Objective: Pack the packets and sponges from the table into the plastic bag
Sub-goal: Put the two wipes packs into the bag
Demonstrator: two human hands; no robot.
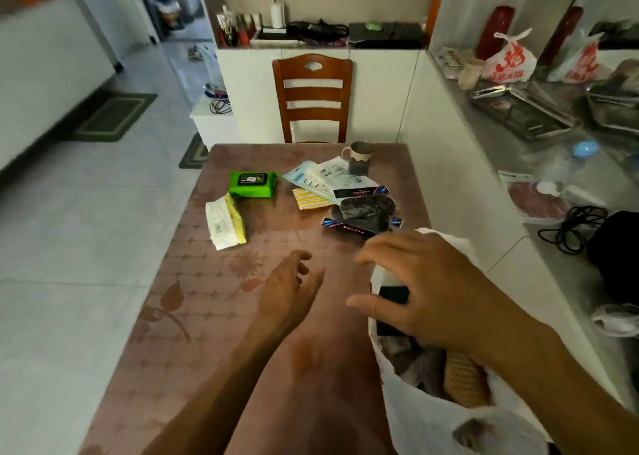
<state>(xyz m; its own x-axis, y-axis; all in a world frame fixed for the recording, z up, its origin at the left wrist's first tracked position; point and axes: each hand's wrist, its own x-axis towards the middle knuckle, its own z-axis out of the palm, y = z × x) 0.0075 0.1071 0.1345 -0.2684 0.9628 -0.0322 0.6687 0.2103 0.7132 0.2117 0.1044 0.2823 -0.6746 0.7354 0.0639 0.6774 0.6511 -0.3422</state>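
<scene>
Standing at the brown floral-patterned table (207, 316), the person is working toward a white thin plastic bag (432, 420) sagging open at its near right edge, presumably to keep the mouth reachable. Items already packed are showing inside. The right hand (432, 292) is hovering over that mouth, fingers spread; a dark flat packet (394, 293) is lying just beneath the palm, and whether it is gripped cannot be told. The left hand (288, 292) is reaching forward, fingers loosely open and empty. Farther back, the yellow-and-white packet (224, 221) and green wipes packet (252, 185) are waiting, well apart from both hands.
</scene>
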